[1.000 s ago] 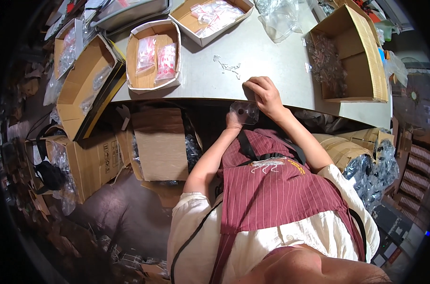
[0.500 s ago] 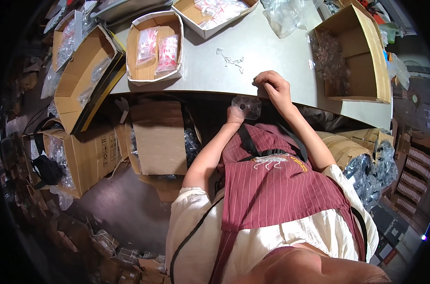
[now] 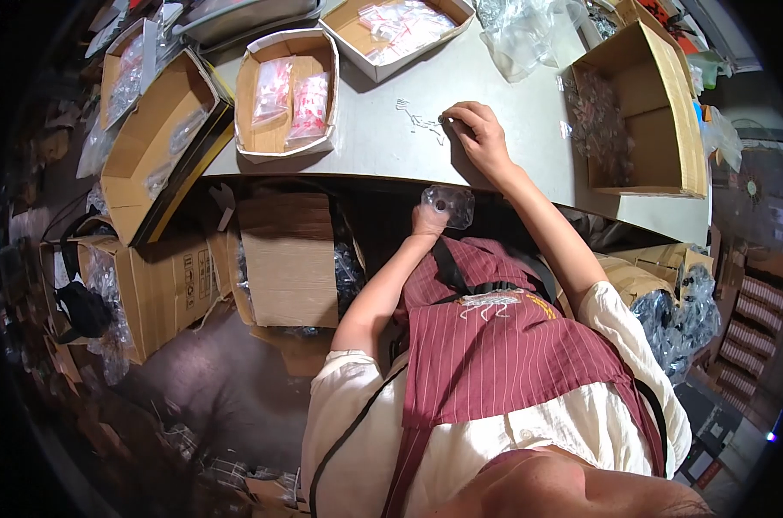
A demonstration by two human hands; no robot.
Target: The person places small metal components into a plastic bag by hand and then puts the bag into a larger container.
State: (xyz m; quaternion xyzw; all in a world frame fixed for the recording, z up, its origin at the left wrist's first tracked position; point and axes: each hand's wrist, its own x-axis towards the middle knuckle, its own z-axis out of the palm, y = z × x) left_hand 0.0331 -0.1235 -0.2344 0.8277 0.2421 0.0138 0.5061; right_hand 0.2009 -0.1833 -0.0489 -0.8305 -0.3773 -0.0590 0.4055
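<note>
My left hand [image 3: 427, 223] is closed on a clear plastic piece [image 3: 462, 210] with angled corners and a dark round spot in its middle, just below the table's front edge. Over the table, my right hand [image 3: 479, 135] has its thumb and fingers pinched together at the right end of a loose scatter of small thin metal pieces [image 3: 417, 121]. Something small and dark shows at those fingertips, too small to name. Most of the left fingers are hidden behind the clear plastic.
On the grey table [image 3: 374, 142] stand a shallow carton [image 3: 245, 99] with bagged red-and-white items and another tray [image 3: 383, 71] of bags. A tipped cardboard box [image 3: 659, 121] with small clear pieces lies right. Clear plastic bags [image 3: 529, 39] sit behind; cartons [image 3: 288, 259] stand below the table.
My right hand has moved forward and left across the table to the metal pieces. The left hand and its clear plastic piece have stayed nearly in place.
</note>
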